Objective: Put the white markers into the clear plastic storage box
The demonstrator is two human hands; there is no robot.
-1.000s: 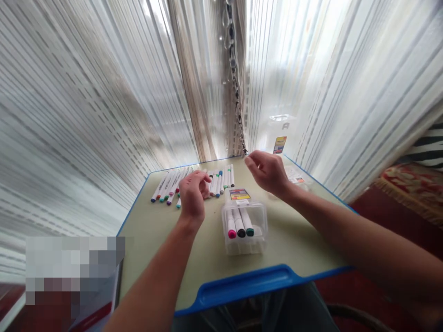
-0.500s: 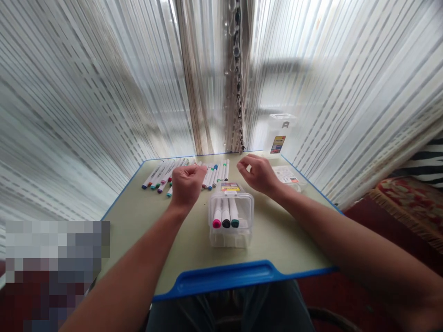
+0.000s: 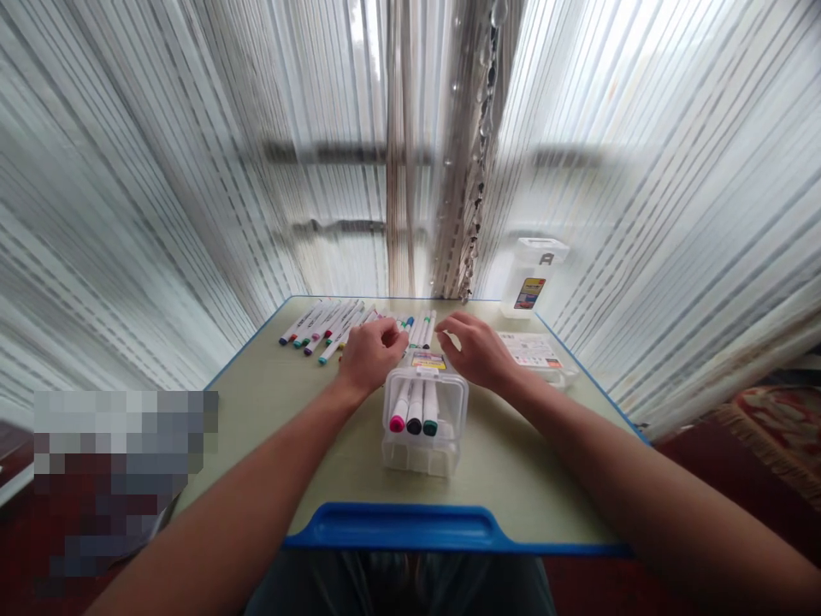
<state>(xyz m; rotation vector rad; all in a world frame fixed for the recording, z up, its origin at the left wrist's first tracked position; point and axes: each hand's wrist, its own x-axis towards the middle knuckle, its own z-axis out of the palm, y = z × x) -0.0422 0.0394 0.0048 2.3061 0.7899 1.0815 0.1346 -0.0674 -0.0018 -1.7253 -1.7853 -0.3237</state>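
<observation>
My left hand (image 3: pixel 370 352) is curled into a loose fist just behind a clear plastic box (image 3: pixel 423 441), its fingertips at the row of markers (image 3: pixel 327 323) on the table. What it pinches, if anything, is hidden. My right hand (image 3: pixel 480 351) is beside it, fingers bent down and together over the markers' right end (image 3: pixel 428 327); its grip is hidden too. The box lies open toward me with three markers inside it, capped pink (image 3: pixel 398 423), black (image 3: pixel 414 424) and green (image 3: pixel 430 426).
The green table has a blue rim with a grip tray (image 3: pixel 398 526) at the near edge. A flat clear lid with a printed sheet (image 3: pixel 535 349) lies at the right. A tall clear container (image 3: pixel 534 278) stands at the back right. Striped curtains hang close around.
Both hands dropped lower and closer together, onto the markers behind the box. The camera has tilted, so the table sits a little lower and more centred.
</observation>
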